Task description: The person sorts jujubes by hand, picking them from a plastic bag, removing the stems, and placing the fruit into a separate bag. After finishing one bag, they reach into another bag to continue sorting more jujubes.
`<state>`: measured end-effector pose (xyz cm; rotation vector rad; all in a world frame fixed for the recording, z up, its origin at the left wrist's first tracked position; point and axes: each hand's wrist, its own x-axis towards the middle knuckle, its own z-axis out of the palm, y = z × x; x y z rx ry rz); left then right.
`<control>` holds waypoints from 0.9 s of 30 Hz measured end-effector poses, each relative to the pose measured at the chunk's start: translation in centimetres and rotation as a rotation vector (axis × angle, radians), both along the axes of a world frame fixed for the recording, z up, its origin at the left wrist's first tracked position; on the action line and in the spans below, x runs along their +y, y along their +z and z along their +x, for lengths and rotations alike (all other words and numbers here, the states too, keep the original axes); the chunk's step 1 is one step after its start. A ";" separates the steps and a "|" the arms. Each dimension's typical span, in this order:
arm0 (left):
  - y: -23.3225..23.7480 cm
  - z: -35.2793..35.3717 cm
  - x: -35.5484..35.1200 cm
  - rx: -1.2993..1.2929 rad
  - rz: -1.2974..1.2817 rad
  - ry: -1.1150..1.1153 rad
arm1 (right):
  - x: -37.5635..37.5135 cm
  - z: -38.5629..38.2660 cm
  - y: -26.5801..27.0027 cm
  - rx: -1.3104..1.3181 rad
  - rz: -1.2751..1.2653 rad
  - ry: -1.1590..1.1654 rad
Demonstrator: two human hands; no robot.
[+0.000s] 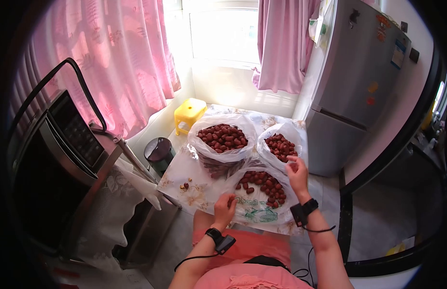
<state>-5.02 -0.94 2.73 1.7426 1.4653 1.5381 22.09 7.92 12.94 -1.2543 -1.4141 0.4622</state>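
Three clear plastic bags of dark red dates rest on a flowered tablecloth. The fullest bag (222, 137) stands at the back left, a smaller one (280, 146) at the back right. Nearest me lies an opened bag (262, 188) with green print and loose dates in it. My left hand (225, 207) is at this bag's left edge, fingers curled together; what they hold is too small to tell. My right hand (297, 172) is raised at the front edge of the back right bag, its fingers bent; whether anything is between them is unclear.
A few small pieces (186, 185) lie on the cloth (175, 176) at the left. Beyond are a yellow stool (189, 111) and a dark bin (159, 151). A microwave (64, 144) stands left, a grey fridge (353, 82) right. Cables hang from both wrists.
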 end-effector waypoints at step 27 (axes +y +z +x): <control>4.1 -5.2 -1.5 -0.747 -0.212 0.020 | -5.8 -9.1 -6.7 -0.422 -0.008 0.303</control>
